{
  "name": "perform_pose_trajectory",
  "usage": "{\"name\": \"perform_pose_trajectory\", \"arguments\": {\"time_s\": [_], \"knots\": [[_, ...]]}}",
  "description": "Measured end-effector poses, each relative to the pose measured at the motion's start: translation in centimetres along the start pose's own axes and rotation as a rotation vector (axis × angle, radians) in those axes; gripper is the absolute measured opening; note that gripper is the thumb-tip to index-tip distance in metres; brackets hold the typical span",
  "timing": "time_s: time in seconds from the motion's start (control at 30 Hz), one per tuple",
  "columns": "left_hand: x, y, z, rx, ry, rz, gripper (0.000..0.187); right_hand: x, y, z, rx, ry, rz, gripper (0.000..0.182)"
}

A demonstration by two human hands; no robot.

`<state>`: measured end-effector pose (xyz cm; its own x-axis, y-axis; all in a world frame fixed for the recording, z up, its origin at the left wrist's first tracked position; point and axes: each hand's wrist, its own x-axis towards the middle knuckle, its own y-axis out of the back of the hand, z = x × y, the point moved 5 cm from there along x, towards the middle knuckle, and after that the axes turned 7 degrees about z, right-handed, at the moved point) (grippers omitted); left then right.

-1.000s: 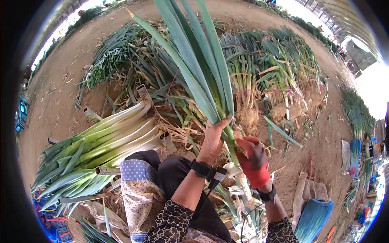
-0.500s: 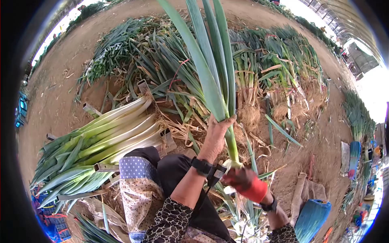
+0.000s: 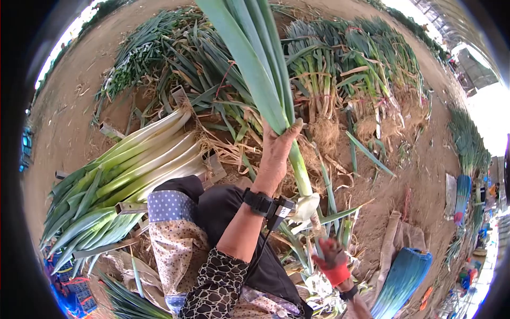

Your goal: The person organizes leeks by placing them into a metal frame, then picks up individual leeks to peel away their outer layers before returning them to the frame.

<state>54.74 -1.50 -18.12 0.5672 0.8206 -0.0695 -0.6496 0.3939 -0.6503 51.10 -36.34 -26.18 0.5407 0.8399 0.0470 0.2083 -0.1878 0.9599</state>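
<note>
My bare left hand (image 3: 276,149) is closed round the upper stalk of a large leek (image 3: 298,165), whose broad green leaves rise to the top of the view. A pale layer is folded out near the leek's lower end, above its roots. My right hand (image 3: 333,260), in a red and dark glove, is low at the right, close below the root end. Its fingers are blurred, so what they hold cannot be made out. Pale peelings (image 3: 324,292) lie beneath it.
A rack (image 3: 127,208) at the left bears several pale, cleaned leeks (image 3: 143,165). Tied bunches of leeks with roots (image 3: 319,85) lie across the back. A blue-wrapped bundle (image 3: 406,276) and a brown sack (image 3: 390,250) are at the right.
My left hand has moved up and left with the leek. My right hand has come down from the stalk's lower part, and a pale layer now hangs folded out there.
</note>
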Motion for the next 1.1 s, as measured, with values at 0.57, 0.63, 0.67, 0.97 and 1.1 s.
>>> {"name": "perform_pose_trajectory", "arguments": {"time_s": [0.57, 0.63, 0.67, 0.97, 1.1], "knots": [[1.5, 1.6, 1.8, -0.082, -0.027, 0.100, 0.040, -3.3, -8.6, 4.8, -0.039, 0.121, -0.223, 0.005], [0.5, 1.3, -0.9, -0.176, 0.075, 0.079, 0.035, -7.1, -10.2, 6.0, 0.132, -0.312, -0.239, 0.007], [-0.2, 1.0, -1.3, -0.121, 0.064, 0.054, 0.036, -8.7, -10.8, 5.9, -0.026, -0.133, -0.296, 0.010], [-3.9, -1.3, 0.0, 0.009, 0.028, 0.005, 0.036, -28.2, -18.5, 10.8, -0.100, -0.331, -0.477, 0.020], [-1.4, 1.6, 3.1, -0.093, 0.127, -0.059, 0.036, -41.1, -10.9, 15.3, -0.191, -0.960, -0.949, 0.023]]}}
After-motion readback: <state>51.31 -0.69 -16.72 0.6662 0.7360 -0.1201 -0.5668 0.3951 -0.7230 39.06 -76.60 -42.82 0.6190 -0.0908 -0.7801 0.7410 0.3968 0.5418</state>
